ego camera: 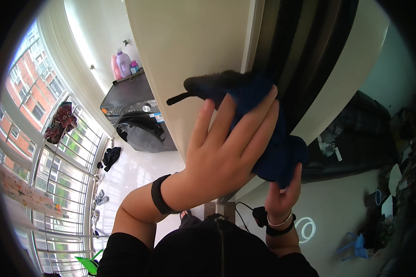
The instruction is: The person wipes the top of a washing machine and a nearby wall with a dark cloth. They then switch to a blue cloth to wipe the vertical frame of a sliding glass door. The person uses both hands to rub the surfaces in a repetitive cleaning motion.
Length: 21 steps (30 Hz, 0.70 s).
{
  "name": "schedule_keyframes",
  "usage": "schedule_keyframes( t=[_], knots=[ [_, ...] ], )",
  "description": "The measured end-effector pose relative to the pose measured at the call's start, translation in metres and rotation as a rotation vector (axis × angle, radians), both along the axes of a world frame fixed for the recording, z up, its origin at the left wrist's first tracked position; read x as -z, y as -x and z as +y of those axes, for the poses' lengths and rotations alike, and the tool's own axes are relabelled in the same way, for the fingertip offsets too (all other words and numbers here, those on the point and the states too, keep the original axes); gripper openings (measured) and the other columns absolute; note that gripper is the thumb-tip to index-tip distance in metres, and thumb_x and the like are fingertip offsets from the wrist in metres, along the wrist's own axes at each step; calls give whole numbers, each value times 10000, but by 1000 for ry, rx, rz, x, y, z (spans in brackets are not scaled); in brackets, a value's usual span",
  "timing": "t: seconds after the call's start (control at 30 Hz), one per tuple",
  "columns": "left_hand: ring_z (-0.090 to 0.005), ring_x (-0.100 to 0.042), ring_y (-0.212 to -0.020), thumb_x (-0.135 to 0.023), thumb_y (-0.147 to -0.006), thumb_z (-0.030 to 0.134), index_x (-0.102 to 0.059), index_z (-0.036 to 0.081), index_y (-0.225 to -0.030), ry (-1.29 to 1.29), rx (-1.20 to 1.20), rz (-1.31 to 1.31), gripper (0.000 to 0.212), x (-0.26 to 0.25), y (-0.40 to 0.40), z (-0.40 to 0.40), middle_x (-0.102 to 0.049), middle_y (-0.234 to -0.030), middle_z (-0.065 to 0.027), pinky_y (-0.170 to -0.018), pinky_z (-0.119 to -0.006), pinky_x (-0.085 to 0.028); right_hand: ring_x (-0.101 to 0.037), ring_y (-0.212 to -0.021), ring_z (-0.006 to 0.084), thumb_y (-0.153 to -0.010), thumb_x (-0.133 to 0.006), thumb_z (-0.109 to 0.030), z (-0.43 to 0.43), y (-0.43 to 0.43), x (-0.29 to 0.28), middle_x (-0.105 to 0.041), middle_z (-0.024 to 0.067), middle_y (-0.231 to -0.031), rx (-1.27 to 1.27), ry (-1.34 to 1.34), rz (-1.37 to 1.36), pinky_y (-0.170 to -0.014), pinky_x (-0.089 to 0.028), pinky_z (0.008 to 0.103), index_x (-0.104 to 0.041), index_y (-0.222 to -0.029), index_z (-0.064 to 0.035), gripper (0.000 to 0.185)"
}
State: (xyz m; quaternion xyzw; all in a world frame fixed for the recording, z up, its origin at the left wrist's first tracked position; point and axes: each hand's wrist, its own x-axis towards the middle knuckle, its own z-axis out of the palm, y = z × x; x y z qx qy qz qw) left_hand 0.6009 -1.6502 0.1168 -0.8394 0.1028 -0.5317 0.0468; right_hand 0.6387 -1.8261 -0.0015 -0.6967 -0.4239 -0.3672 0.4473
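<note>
A dark blue cloth (275, 145) with a fuzzy surface and a thin dark loop at its far left end is bunched between my hands, in front of the edge of a cream wall (194, 38). My left hand (225, 152) lies over the cloth with its fingers spread; how firmly it grips is unclear. Lower right, my right hand (286, 194) pinches the cloth's lower end between thumb and fingers. Behind the cloth rise dark vertical panels (308, 52) beside the wall. Part of the cloth is hidden behind my left fingers.
At left stands a front-loading washing machine (138, 107) with its door open and detergent bottles (123, 64) on top. A railed window (72, 138) runs along the far left. A black sofa (353, 152) and a small blue stool (358, 246) are at right.
</note>
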Motion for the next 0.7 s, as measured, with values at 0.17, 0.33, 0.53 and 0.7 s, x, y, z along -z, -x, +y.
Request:
schedule_keyframes(
  t=[0.17, 0.33, 0.53, 0.7],
  knots=[
    [-266, -560, -1039, -541, -739, 190, -598, 58, -1175, 20, 108, 174, 459, 25, 14, 9, -549, -1296, -60, -1021, -338, -305, -526, -1166, 408, -830, -470, 69, -2, -3, -12, -481, 312, -1276, 5, 58, -97, -989, -410, 438, -327, -1359, 105, 549],
    [-320, -535, -1154, -664, -721, 242, -587, 53, -1206, -115, 162, 59, 526, -10, 11, 19, -545, -1314, -99, -1109, -426, -176, -544, -1150, 380, -832, -486, 62, 1, -2, -11, -522, 290, -1243, 7, 17, -15, -980, -413, 411, -360, -1339, 106, 524],
    [-312, -563, -1105, -633, -746, 235, -614, 63, -1165, -83, 444, -24, 453, -45, -21, -7, -580, -1246, -88, -1101, -416, -206, -538, -1123, 464, -776, -535, 13, -3, -5, 6, -504, 320, -1252, -76, -62, 141, -935, -447, 443, -388, -1319, 98, 569],
    [-270, -584, -1070, -577, -761, 198, -614, 65, -1161, -116, 459, 192, 423, -1, -8, 3, -571, -1247, -86, -1082, -406, -266, -522, -1142, 477, -766, -462, 20, -1, -4, 0, -513, 304, -1248, 24, -21, 54, -935, -450, 473, -377, -1355, 24, 595]
  ],
)
